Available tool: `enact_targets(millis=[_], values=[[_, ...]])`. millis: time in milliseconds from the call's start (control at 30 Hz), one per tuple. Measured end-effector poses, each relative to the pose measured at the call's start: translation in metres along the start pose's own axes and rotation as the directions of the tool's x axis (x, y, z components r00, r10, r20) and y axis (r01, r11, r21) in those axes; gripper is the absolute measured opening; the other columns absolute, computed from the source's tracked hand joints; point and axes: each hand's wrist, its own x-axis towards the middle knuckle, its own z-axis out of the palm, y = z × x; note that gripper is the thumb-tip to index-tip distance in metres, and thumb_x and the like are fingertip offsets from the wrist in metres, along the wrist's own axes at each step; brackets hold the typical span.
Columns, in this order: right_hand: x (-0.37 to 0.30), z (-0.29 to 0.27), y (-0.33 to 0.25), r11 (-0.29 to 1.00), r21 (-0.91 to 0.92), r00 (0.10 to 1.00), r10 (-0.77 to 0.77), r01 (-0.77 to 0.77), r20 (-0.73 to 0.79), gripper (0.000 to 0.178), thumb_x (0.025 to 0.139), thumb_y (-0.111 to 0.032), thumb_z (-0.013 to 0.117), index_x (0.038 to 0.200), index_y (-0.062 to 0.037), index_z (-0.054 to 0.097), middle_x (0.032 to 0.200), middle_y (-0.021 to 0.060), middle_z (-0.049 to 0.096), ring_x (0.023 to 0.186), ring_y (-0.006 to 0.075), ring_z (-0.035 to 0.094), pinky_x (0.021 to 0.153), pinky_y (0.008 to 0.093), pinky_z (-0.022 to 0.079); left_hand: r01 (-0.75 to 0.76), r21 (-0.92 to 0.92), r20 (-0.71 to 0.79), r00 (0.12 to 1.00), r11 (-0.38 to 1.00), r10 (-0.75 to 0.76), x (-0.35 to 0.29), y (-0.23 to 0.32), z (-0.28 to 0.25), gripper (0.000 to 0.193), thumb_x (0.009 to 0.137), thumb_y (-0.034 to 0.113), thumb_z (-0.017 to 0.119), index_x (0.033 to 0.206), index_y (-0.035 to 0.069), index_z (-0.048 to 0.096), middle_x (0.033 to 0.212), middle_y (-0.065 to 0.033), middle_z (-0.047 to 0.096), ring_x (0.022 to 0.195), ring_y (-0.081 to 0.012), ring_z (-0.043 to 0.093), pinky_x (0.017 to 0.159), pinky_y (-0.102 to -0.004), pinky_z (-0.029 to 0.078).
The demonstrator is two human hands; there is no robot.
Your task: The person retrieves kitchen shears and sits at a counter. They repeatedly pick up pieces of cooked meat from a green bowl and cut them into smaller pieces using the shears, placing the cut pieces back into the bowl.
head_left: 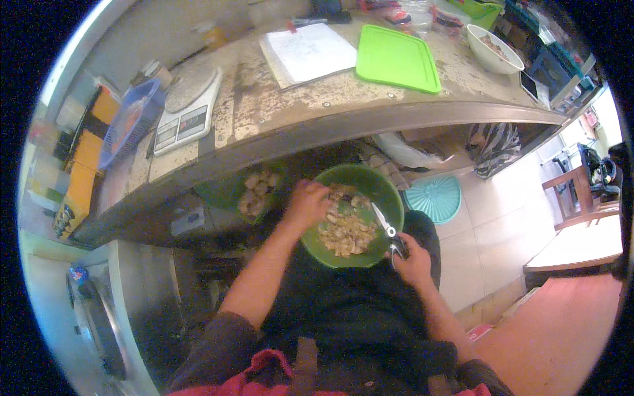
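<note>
A green basin (389, 191) rests on my lap with many small pale brown cut food pieces (347, 234) in it; their exact kind I cannot make out. My right hand (413, 262) is closed round the dark handles of a pair of scissors (388, 228), whose blades point up and left over the basin's right side. At the basin's left rim is my left hand (308, 206), its fingers curled together over the inside. Whatever sits between those fingertips is hidden. Left of that hand, larger whole pale lumps (257, 191) lie in a shaded green container.
Above my hands runs a worn counter (244, 99) with a kitchen scale (188, 122), a blue basket (132, 122), papers (309, 53), a green lid (398, 59) and a white bowl (494, 49). A turquoise ribbed plastic item (434, 199) is on the tiled floor at right.
</note>
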Motion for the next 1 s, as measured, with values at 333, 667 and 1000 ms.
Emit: enact_targets(millis=[333,667,1000], values=[[-0.004,-0.003,0.002,0.997,0.034,0.995,-0.068,0.070,-0.070,0.053,0.072,-0.030,0.074,0.120,-0.0166,0.057,0.093,0.0163,0.068,0.079,0.0343,0.066,0.071,0.0418,0.053,-0.023,0.148,0.313,0.949,0.989,-0.025,0.032,0.056,0.118,0.032,0.079,0.011,0.058,0.110,0.004,0.063,0.113,-0.0159,0.061,0.114,-0.0371,0.052,0.095,-0.0475,0.043],[-0.002,-0.005,-0.003,0.996,0.057,0.997,-0.069,0.071,-0.036,0.050,0.076,-0.031,0.072,0.121,-0.0168,0.056,0.098,0.0152,0.068,0.087,0.0340,0.066,0.076,0.0423,0.053,0.027,-0.070,0.345,0.938,0.997,-0.001,-0.007,0.043,0.113,0.025,0.084,0.013,0.046,0.097,0.003,0.064,0.108,-0.0228,0.061,0.101,-0.0391,0.059,0.089,-0.0480,0.047],[-0.002,-0.006,-0.005,0.997,0.057,0.998,-0.049,0.050,-0.029,0.054,0.075,-0.034,0.073,0.123,-0.0160,0.056,0.100,0.0138,0.069,0.085,0.0343,0.067,0.075,0.0424,0.053,0.369,-0.173,0.387,0.878,0.913,-0.282,-0.039,0.033,0.117,0.031,0.080,0.007,0.057,0.110,0.008,0.063,0.100,-0.0205,0.065,0.091,-0.0402,0.062,0.082,-0.0479,0.050]])
